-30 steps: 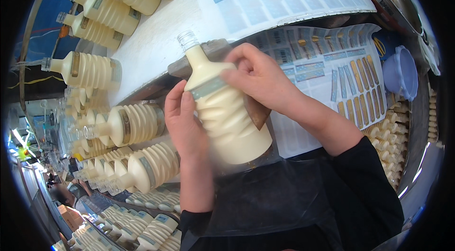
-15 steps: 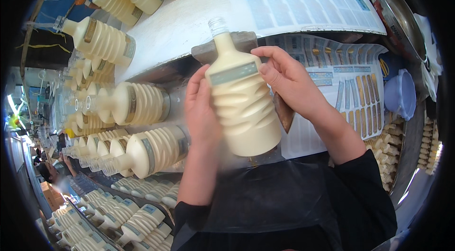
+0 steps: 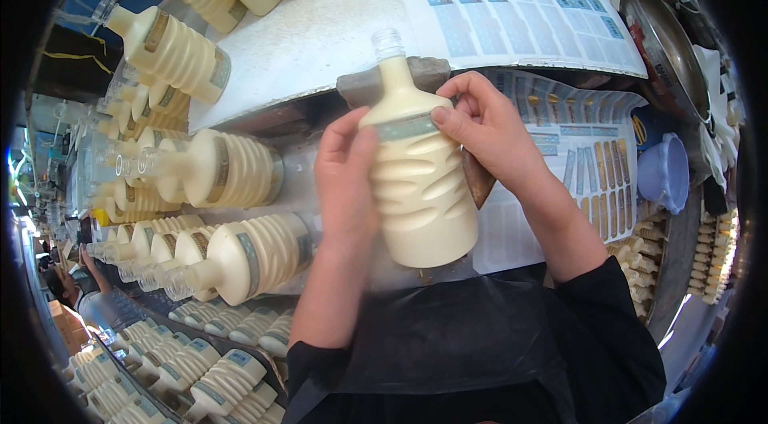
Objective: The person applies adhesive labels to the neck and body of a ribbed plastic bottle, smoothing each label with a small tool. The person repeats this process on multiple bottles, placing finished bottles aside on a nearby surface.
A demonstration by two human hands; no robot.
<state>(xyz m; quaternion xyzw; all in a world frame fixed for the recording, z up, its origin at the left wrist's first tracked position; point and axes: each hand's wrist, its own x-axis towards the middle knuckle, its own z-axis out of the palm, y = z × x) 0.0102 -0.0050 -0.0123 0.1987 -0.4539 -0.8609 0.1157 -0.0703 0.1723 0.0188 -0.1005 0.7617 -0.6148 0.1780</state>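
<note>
A cream bottle (image 3: 426, 212) with a clear threaded neck and a wavy ribbed body is in front of me, its neck pointing away. Across its shoulder runs a narrow grey-green label (image 3: 406, 128). My left hand (image 3: 346, 176) is at the bottle's left side, fingers curled against the shoulder near the label's left end. On the other side my right hand (image 3: 494, 130) grips the shoulder, thumb pressed on the label's right end and index finger bent above it. The neck lies over a grey block (image 3: 358, 90) at the white table's edge.
Several similar labelled bottles (image 3: 240, 168) lie stacked on the left, and more (image 3: 232, 380) fill the lower left. Sticker sheets (image 3: 512, 24) lie on the white table (image 3: 320, 32) and below its right edge (image 3: 588, 176). A purple bucket (image 3: 666, 172) and metal pan (image 3: 668, 44) are at right.
My right thumb has moved from the bottle's side onto the label's right end. The bottle appears turned slightly between my hands, and the whole view has shifted a little.
</note>
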